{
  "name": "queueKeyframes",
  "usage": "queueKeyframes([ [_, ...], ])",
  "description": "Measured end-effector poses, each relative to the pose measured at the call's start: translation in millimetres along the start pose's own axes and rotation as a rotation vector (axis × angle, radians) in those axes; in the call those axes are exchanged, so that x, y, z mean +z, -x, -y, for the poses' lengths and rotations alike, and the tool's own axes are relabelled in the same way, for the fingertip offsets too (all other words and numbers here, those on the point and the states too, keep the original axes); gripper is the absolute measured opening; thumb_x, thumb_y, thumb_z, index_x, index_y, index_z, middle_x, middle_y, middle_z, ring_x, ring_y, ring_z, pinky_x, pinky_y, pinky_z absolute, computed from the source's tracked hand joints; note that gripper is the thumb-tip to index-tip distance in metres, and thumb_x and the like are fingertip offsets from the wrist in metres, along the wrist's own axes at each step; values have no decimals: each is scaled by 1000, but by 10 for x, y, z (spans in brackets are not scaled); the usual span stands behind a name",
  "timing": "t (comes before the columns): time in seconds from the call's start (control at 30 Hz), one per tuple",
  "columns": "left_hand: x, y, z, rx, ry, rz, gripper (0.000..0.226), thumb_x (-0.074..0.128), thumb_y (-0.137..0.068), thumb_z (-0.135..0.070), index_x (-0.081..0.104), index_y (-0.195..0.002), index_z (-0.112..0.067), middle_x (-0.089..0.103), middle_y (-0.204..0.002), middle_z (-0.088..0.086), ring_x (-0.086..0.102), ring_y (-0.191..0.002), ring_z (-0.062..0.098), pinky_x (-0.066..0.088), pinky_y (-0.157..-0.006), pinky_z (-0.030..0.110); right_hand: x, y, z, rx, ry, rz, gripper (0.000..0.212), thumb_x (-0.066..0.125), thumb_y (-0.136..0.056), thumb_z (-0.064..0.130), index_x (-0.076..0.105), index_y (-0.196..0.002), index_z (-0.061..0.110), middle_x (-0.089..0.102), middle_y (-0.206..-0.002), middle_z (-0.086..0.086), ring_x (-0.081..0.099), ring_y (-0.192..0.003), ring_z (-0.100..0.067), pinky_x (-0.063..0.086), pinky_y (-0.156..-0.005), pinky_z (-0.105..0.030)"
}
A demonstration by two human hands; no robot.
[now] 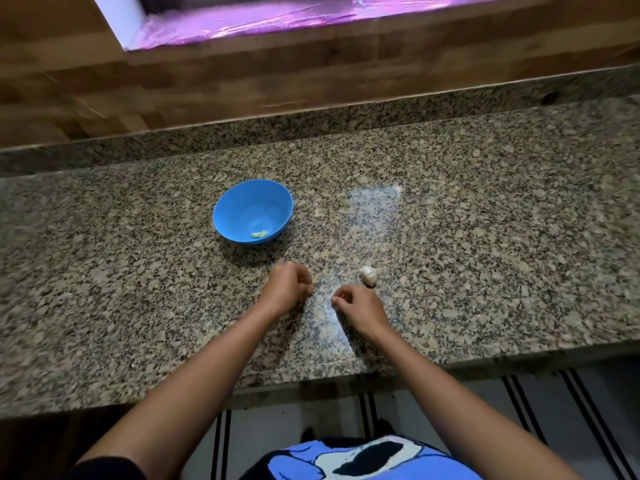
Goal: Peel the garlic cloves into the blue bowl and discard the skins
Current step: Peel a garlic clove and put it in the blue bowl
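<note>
1. Hidden or unclear. The left hand point(288, 285) is smeared by motion. We see its fingers curled inward, but we cannot tell whether they pinch anything. The right hand point(361, 306) is sharper. Its fingers are curled, with the tips drawn together on the side facing the left hand. A small pale spot shows at those tips, and we cannot tell whether it is a clove, a skin or a nail. Both palms face down and away from the camera, so whatever they may enclose is concealed. The two hands are near each other but apart.

2. Appearance of the task items. The blue bowl point(228, 199) is round, smooth and plain, and it stands upright on the speckled granite worktop point(485, 220). The peeled cloves point(259, 233) are pale yellow-green and lie against its near inner wall. The garlic bulb point(368, 274) is white and papery, with part of it broken away. It rests on the worktop just beyond the right hand, to the right of the bowl and well apart from it.

3. Count. We count one bowl, two peeled cloves inside it, touching each other, one partial bulb and two hands.
</note>
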State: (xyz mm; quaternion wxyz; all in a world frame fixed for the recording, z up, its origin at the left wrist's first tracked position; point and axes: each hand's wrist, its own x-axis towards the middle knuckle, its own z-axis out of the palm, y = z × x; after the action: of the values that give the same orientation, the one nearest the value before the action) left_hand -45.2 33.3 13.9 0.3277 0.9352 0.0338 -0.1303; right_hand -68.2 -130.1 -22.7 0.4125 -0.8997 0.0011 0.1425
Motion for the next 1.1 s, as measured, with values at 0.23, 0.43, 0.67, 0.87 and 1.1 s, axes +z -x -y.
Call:
queueKeyframes([
  [0.23, 33, -51, -134, 199, -416, -25, 12, 58, -89, -5, 68, -81, -9, 66, -79, 6, 63, -74, 19, 55, -72, 33, 53, -43, 11, 45, 46, -10, 15, 58, -88, 27, 69, -92, 17, 70, -90, 1, 63, -82, -14, 53, -74, -33],
  [0.43, 22, -35, 89, 26, 293, 79, 4, 69, -81, -2, 72, -83, -3, 70, -76, 9, 66, -65, 13, 54, -59, 19, 25, -76, 88, -38, -228, 64, 23, 51, -95, 20, 63, -114, 15, 68, -97, 2, 62, -78, -8, 54, -77, -31],
  [0.67, 55, 105, 131, 72, 665, -38, 12, 75, -75, -4, 75, -87, -4, 73, -78, 7, 68, -70, 15, 53, -64, 22, -90, -223, 259, -64, -343, 205, 19, 65, -87, 20, 72, -101, 10, 70, -68, 6, 58, -46, -1, 50, -54, -21],
  [0.87, -145, 54, 136, 341, -100, -53, 16, 57, -93, -25, 70, -93, -15, 69, -78, 0, 61, -67, 12, 42, -55, 19, -162, -310, 386, -148, -126, 158, 19, 66, -85, 30, 74, -85, 12, 56, -53, 10, 43, -41, 1, 35, -46, -17],
  [1.1, -219, 15, 57, 230, 218, 162, 24, 50, -96, -31, 62, -78, -21, 51, -68, -8, 44, -59, 4, 34, -56, 19, -291, -303, 409, -476, 77, 14, 13, 64, -85, 14, 73, -88, 6, 70, -75, -9, 65, -68, -19, 54, -65, -30],
])
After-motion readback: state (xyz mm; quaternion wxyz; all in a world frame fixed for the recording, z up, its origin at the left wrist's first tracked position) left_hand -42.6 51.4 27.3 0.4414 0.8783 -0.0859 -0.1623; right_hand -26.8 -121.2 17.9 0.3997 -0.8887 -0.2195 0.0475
